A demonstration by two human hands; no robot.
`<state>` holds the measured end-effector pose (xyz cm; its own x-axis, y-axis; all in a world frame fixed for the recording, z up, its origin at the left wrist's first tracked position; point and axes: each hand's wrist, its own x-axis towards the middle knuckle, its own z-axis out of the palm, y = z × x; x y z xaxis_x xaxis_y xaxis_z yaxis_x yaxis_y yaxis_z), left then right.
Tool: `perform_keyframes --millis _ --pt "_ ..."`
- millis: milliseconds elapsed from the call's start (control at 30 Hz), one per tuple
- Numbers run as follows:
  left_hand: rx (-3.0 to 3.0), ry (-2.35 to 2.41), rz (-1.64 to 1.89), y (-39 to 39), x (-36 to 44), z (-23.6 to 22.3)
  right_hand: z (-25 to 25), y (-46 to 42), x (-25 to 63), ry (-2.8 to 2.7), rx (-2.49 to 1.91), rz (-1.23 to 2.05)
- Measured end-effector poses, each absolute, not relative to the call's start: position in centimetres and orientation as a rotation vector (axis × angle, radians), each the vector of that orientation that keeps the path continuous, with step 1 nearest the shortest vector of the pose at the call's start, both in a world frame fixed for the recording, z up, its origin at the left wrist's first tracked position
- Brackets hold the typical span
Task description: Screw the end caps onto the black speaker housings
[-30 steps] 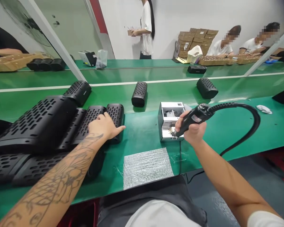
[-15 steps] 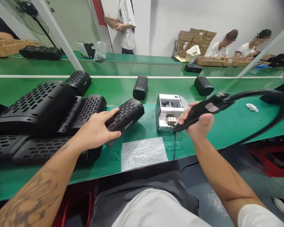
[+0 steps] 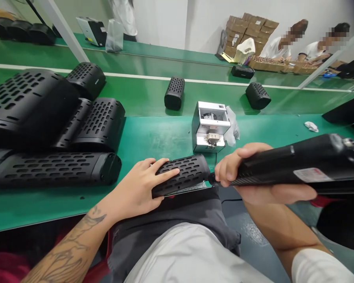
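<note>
My left hand (image 3: 147,184) grips a black perforated speaker housing (image 3: 185,171), lying on its side at the table's front edge. Its fingers spread over the slotted top, with the thumb low on the near side. My right hand (image 3: 247,169) is wrapped round a black electric screwdriver (image 3: 289,163), held nearly level. The tool's tip meets or almost meets the housing's right end; exact contact is hard to see. Just behind stands a small silver screw feeder (image 3: 211,127). Under the housing, a sheet of bubble wrap (image 3: 194,187) is mostly hidden.
Several black housings (image 3: 97,124) are stacked at the left. Two more, a middle one (image 3: 174,93) and a right one (image 3: 257,96), stand on the green belt. A plastic bag (image 3: 232,125) lies beside the feeder. Co-workers (image 3: 283,43) sit across the line near stacked cartons (image 3: 250,31).
My left hand has brought the housing right and toward me, onto the bubble wrap. The screwdriver has left the screw feeder, swung level and come to the housing's right end. The view has tilted down.
</note>
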<state>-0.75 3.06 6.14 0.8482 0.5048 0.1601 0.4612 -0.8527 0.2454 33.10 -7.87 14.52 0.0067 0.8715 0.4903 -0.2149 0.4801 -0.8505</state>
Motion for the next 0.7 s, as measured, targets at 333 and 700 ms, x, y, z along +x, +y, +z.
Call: perform_keyframes --millis 333,700 --pt "2.859 0.747 0.333 2.3 -0.5 6.3 11.3 -4.9 33.1 -1.372 -0.503 0.91" --pt "2.824 0.732 0.328 2.5 -0.6 6.0 12.4 -4.8 30.7 -1.097 -0.713 0.983"
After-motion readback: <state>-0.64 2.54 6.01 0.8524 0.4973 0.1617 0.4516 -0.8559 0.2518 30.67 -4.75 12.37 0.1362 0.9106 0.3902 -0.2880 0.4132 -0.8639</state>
